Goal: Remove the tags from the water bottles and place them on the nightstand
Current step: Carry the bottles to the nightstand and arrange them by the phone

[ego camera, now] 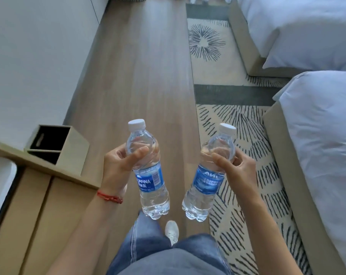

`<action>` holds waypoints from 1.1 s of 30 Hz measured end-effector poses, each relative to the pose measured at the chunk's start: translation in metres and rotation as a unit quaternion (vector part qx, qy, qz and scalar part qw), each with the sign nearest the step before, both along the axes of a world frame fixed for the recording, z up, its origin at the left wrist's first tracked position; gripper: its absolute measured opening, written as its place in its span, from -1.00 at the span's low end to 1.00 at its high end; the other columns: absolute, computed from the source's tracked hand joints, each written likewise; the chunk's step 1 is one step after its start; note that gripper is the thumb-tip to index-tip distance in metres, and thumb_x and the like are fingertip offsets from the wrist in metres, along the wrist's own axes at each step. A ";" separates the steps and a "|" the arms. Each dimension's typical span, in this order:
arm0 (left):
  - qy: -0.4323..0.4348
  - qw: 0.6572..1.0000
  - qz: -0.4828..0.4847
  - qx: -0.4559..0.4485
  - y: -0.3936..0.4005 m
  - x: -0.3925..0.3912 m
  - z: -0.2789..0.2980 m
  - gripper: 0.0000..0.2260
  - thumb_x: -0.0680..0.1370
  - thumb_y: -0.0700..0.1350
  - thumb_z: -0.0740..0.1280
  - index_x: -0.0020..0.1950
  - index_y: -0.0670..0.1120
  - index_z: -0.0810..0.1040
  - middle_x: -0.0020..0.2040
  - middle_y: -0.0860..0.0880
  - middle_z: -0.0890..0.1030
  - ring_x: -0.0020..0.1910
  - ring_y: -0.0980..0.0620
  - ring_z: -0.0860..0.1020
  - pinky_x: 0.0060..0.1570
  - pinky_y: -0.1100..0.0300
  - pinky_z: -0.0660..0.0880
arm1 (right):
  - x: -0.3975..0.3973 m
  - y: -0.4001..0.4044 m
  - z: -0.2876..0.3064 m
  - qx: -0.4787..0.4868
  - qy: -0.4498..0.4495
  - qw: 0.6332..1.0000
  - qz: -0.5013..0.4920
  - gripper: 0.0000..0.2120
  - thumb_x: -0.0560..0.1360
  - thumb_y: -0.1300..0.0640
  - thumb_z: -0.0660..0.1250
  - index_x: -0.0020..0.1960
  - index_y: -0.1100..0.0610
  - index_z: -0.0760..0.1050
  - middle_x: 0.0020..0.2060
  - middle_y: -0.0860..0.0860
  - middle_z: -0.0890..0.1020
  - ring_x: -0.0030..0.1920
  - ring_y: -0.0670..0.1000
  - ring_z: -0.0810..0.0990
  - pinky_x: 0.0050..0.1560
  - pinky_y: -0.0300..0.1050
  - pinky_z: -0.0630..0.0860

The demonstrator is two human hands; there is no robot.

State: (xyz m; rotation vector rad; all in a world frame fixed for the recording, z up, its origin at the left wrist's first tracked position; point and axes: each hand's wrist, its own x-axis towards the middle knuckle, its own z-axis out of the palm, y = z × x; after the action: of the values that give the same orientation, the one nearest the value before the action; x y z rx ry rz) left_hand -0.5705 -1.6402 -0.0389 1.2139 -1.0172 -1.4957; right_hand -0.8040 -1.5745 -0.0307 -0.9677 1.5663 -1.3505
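Your left hand (pixel 118 165) grips one clear plastic blue-labelled water bottle (pixel 149 175); your right hand (pixel 237 167) grips a second identical bottle (pixel 205 181), both held upright.

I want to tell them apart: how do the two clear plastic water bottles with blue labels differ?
The clear plastic bottle in the left hand stands nearly upright, and its label reads as a brand name. The clear plastic bottle in the right hand tilts, cap to the right, and shows small white print. Both have white caps, are held near the shoulder and look full.
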 end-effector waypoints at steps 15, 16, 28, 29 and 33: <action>-0.015 1.000 -0.022 0.004 -0.347 -0.072 -0.004 -0.65 0.12 0.05 0.47 -0.17 -0.07 0.66 -0.28 0.01 0.70 -0.25 0.03 0.66 -0.29 0.23 0.59 | -0.070 -0.333 -0.012 -0.001 -0.007 0.999 -0.046 -0.76 0.19 -0.02 0.51 -0.21 0.05 0.60 -0.34 -0.06 0.68 -0.32 -0.13 0.64 -0.32 -0.34 0.52; -0.016 0.999 -0.029 0.000 -0.370 -0.076 -0.002 -0.64 0.13 0.04 0.48 -0.14 -0.08 0.65 -0.28 0.02 0.70 -0.26 0.05 0.66 -0.31 0.25 0.57 | -0.075 -0.354 -0.011 -0.004 -0.009 0.999 -0.052 -0.75 0.17 -0.05 0.51 -0.22 0.03 0.61 -0.33 -0.04 0.68 -0.32 -0.11 0.64 -0.32 -0.32 0.53; -0.031 0.997 -0.067 0.022 -0.592 -0.196 -0.016 -0.61 0.13 0.07 0.48 -0.13 -0.09 0.64 -0.26 0.00 0.70 -0.24 0.02 0.66 -0.30 0.23 0.57 | -0.192 -0.549 -0.024 -0.016 -0.018 0.995 -0.097 -0.65 0.15 -0.08 0.46 -0.14 0.07 0.58 -0.31 -0.10 0.69 -0.30 -0.16 0.65 -0.33 -0.39 0.50; -0.032 0.997 -0.067 0.022 -0.608 -0.211 -0.018 -0.63 0.13 0.07 0.48 -0.15 -0.08 0.65 -0.27 0.00 0.70 -0.24 0.02 0.66 -0.30 0.23 0.57 | -0.206 -0.566 -0.025 -0.017 -0.015 0.995 -0.093 -0.64 0.15 -0.07 0.47 -0.13 0.08 0.58 -0.30 -0.11 0.69 -0.30 -0.16 0.65 -0.33 -0.39 0.50; -0.028 0.996 -0.076 0.026 -0.671 -0.275 -0.015 -0.59 0.12 0.05 0.49 -0.11 -0.10 0.64 -0.27 0.00 0.70 -0.25 0.03 0.66 -0.28 0.20 0.59 | -0.265 -0.628 -0.021 -0.022 -0.015 0.996 -0.091 -0.70 0.18 0.00 0.50 -0.12 0.03 0.57 -0.29 -0.11 0.69 -0.28 -0.14 0.66 -0.31 -0.37 0.51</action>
State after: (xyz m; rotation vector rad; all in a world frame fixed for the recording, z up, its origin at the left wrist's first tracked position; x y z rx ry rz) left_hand -0.8451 -2.3111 -0.0544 1.2442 -1.1340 -1.6222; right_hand -1.0691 -2.2025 -0.0521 -0.8440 1.6388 -1.5240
